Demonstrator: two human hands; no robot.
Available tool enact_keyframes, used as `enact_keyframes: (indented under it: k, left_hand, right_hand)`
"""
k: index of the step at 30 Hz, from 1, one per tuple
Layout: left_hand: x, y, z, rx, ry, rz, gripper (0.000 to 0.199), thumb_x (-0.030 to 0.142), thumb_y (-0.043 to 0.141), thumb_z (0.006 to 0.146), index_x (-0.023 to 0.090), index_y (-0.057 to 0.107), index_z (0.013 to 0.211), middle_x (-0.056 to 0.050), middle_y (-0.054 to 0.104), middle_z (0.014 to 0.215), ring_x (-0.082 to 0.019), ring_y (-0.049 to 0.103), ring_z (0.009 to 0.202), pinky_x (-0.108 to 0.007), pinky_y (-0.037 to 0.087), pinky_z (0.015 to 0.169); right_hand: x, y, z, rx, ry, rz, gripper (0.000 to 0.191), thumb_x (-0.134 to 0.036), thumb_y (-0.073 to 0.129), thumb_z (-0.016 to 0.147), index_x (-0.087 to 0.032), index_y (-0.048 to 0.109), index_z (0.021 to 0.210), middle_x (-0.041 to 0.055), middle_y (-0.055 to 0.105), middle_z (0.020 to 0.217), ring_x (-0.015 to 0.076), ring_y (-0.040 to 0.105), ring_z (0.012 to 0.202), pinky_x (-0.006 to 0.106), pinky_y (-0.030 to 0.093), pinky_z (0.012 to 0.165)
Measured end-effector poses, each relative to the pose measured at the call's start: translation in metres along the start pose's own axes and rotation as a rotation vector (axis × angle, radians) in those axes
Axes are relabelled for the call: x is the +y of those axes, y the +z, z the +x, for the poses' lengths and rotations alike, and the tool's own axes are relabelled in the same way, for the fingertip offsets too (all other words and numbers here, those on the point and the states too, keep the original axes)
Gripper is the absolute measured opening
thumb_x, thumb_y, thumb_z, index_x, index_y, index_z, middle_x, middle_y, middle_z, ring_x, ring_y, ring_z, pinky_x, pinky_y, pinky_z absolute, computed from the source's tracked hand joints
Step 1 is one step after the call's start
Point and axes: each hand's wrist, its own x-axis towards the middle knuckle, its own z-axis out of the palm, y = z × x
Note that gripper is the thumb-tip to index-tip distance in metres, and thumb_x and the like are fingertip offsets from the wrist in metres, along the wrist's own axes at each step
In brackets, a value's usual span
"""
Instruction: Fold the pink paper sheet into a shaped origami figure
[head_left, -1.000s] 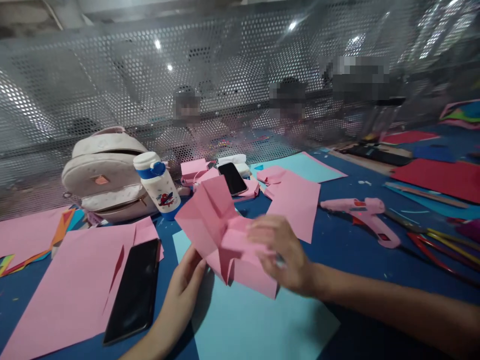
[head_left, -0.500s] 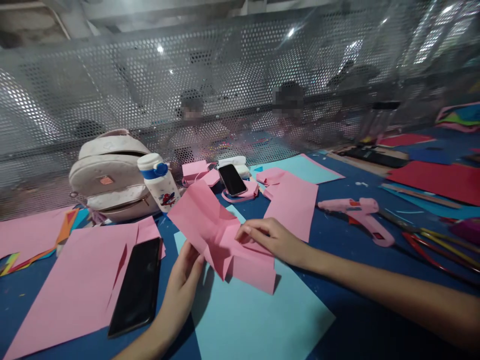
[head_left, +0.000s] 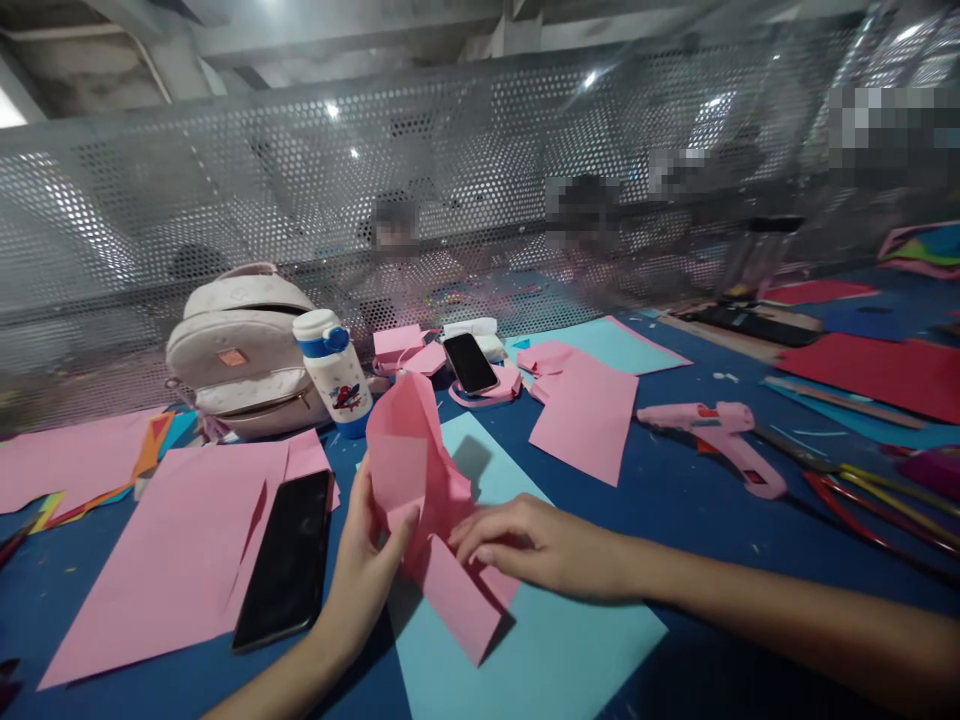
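A creased sheet of pink paper (head_left: 405, 465) stands partly folded up over a light blue sheet (head_left: 517, 640) on the table. My left hand (head_left: 375, 540) grips its left side, the thumb in front and the fingers behind. My right hand (head_left: 517, 540) rests at the paper's lower right, its fingers curled against the inner folds; the fingertips are partly hidden by a raised flap. A black phone (head_left: 285, 560) lies left of my left hand, partly on a larger pink sheet (head_left: 165, 550).
A white backpack (head_left: 247, 350) and a white bottle (head_left: 334, 375) stand at the back left. Behind them are small pink paper boxes (head_left: 409, 350) and another phone (head_left: 471, 362). To the right lie a pink glue gun (head_left: 712, 430) and scissors (head_left: 847, 490). A perforated metal screen (head_left: 480, 150) closes the back.
The pink paper has been folded upward and turned, its left part now upright. My right hand has moved down and slightly left with it; the left hand still holds the edge.
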Motion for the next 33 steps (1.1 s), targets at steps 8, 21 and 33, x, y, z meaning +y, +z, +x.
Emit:
enact_keyframes:
  k: [8,21,33]
  left_hand:
    - [-0.006,-0.001,0.007,0.028,-0.017,-0.149,0.048,0.036,0.057,0.092,0.023,0.043,0.137,-0.01,0.055,0.134,-0.024,0.055,0.122,-0.035,0.044,0.101]
    - [-0.014,-0.004,0.006,0.02,0.031,-0.035,0.051,0.035,0.051,0.095,0.024,0.037,0.142,-0.012,0.048,0.141,-0.026,0.049,0.129,-0.042,0.039,0.109]
    - [-0.017,-0.006,0.003,0.048,0.145,0.117,0.054,0.03,0.046,0.098,0.025,0.03,0.149,-0.014,0.046,0.142,-0.027,0.048,0.13,-0.047,0.039,0.109]
  right_hand:
    - [0.005,-0.02,0.0,0.5,-0.059,-0.027,0.035,-0.036,0.041,0.101,-0.017,0.06,0.078,0.0017,0.06,0.076,0.0137,0.058,0.072,0.026,0.045,0.07]
    - [0.035,-0.013,0.002,0.352,-0.084,-0.201,0.011,-0.014,0.055,0.092,-0.021,0.06,0.099,0.0041,0.059,0.107,0.0156,0.057,0.097,0.028,0.048,0.082]
    - [0.037,-0.009,-0.001,0.231,-0.17,-0.314,0.031,-0.008,0.049,0.093,-0.021,0.059,0.119,0.0069,0.062,0.119,0.0184,0.057,0.115,0.035,0.045,0.101]
